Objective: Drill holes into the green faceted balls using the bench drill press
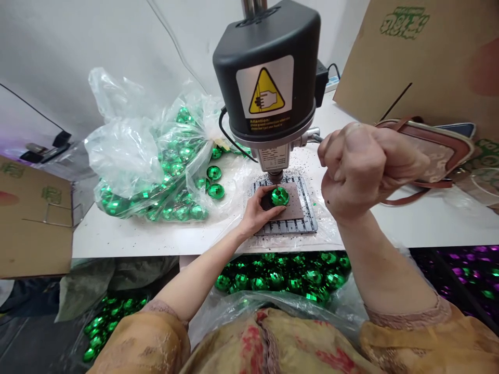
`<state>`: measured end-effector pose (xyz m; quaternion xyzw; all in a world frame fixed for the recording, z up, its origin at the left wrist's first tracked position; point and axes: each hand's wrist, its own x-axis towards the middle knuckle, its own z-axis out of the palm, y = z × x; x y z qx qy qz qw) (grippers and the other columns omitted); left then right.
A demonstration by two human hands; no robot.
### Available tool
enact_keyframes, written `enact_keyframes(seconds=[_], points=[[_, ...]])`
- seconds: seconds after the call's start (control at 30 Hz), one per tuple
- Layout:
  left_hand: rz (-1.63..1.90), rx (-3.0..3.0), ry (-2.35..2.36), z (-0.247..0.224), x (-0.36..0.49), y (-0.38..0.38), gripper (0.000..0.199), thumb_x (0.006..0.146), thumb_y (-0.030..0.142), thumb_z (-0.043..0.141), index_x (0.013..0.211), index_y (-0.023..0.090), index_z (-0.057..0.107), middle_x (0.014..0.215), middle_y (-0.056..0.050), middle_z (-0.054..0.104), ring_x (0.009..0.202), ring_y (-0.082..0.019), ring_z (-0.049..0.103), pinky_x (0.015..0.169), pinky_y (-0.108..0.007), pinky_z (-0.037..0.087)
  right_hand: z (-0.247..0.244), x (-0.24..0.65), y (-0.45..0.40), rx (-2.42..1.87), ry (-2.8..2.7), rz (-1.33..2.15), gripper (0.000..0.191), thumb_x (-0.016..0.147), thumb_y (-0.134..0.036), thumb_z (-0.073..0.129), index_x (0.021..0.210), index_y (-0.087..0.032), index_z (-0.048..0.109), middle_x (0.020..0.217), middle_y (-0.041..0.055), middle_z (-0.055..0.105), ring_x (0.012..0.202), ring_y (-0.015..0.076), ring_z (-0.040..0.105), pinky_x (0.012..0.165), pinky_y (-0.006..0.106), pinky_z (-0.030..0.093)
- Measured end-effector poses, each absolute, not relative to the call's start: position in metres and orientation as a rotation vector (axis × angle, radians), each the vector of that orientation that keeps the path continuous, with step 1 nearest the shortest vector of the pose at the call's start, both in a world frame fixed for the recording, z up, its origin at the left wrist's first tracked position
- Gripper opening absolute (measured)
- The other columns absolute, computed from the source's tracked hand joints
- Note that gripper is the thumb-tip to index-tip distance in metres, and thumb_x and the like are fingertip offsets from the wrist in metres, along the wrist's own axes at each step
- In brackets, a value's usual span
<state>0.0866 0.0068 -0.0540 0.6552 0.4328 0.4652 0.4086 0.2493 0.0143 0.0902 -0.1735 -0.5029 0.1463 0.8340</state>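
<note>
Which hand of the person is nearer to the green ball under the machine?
Left. The left hand holds the green ball; the right hand is higher and to its right, closed around the metal lever.

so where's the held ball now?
Head view, just right of centre: the ball is in the left hand, over the brown board, below the drill.
</note>
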Motion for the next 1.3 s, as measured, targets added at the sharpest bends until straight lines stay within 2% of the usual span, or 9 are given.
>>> enact_keyframes(seconds=[0.2,0.43,0.57,0.73,0.83,0.9,1.03,1.17,1.3], points=[[1.174,1.647,1.076,-0.057,0.086,0.007,0.061,0.074,0.047,0.086,0.123,0.021,0.061,0.122,-0.01,0.071,0.115,-0.027,0.067,0.106,-0.047,0.052,0.08,0.249,0.017,-0.29,-1.069,0.24,0.066,0.085,-0.032,0.065,0.056,-0.016,0.007,0.044,-0.0044,0.02,0.04,0.0061,0.023,0.045,0.031,0.021],[1.178,1.645,1.075,-0.057,0.086,0.007,0.061,0.074,0.048,0.086,0.124,0.021,0.06,0.122,-0.01,0.07,0.118,-0.028,0.066,0.108,-0.048,0.05,0.073,0.251,0.019,-0.296,-1.084,0.237,0.068,0.084,-0.033,0.064,0.051,-0.016,0.007,0.041,-0.0047,0.018,0.039,0.007,0.021,0.043,0.031,0.022],[1.182,1.639,1.069,-0.056,0.086,0.007,0.061,0.074,0.047,0.086,0.123,0.021,0.06,0.122,-0.011,0.071,0.116,-0.027,0.067,0.107,-0.047,0.051,0.063,0.253,0.024,-0.193,-1.116,0.181,0.062,0.084,-0.025,0.062,0.051,-0.016,0.01,0.041,-0.0056,0.016,0.037,0.0071,0.022,0.041,0.031,0.023],[1.178,1.637,1.074,-0.057,0.087,0.007,0.061,0.074,0.049,0.086,0.122,0.021,0.06,0.122,-0.01,0.071,0.116,-0.027,0.067,0.106,-0.046,0.051,0.062,0.251,0.023,-0.171,-1.145,0.157,0.056,0.083,-0.018,0.061,0.049,-0.017,0.015,0.041,-0.0065,0.023,0.035,0.0062,0.024,0.041,0.03,0.026],[1.19,1.634,1.091,-0.056,0.089,0.007,0.061,0.073,0.048,0.087,0.121,0.021,0.061,0.119,-0.009,0.071,0.112,-0.026,0.067,0.103,-0.045,0.052,0.089,0.246,0.02,-0.303,-1.038,0.197,0.058,0.087,-0.021,0.06,0.049,-0.017,0.016,0.043,-0.0058,0.021,0.037,0.0048,0.024,0.042,0.028,0.02],[1.204,1.633,1.138,-0.054,0.091,0.006,0.058,0.073,0.047,0.087,0.119,0.022,0.061,0.115,-0.008,0.072,0.108,-0.026,0.068,0.1,-0.044,0.053,0.111,0.244,0.021,-0.371,-1.02,0.256,0.052,0.089,-0.024,0.062,0.049,-0.019,0.028,0.044,-0.0061,0.027,0.04,0.0047,0.029,0.045,0.027,0.019],[1.261,1.745,1.328,-0.04,0.088,-0.01,0.048,0.075,0.041,0.085,0.113,0.021,0.063,0.109,-0.008,0.071,0.103,-0.025,0.067,0.093,-0.04,0.053,0.139,0.245,0.028,-0.313,-1.052,0.368,0.059,0.085,-0.054,0.068,0.05,-0.021,0.034,0.045,-0.0069,0.022,0.039,0.0046,0.023,0.043,0.028,0.016],[0.942,2.096,1.333,-0.022,0.071,-0.058,0.043,0.076,0.045,0.084,0.106,0.022,0.064,0.101,-0.007,0.069,0.094,-0.025,0.064,0.084,-0.038,0.051,0.139,0.247,0.03,-0.322,-1.049,0.4,0.056,0.083,-0.055,0.069,0.051,-0.023,0.037,0.045,-0.0062,0.027,0.038,0.0067,0.027,0.042,0.03,0.018],[0.447,2.38,1.024,-0.016,0.046,-0.101,0.051,0.078,0.062,0.078,0.106,0.022,0.066,0.095,-0.007,0.068,0.088,-0.024,0.062,0.076,-0.035,0.049,0.135,0.247,0.027,-0.34,-1.064,0.394,0.047,0.089,-0.029,0.066,0.052,-0.023,0.037,0.045,-0.0061,0.03,0.039,0.0074,0.029,0.042,0.03,0.02]])
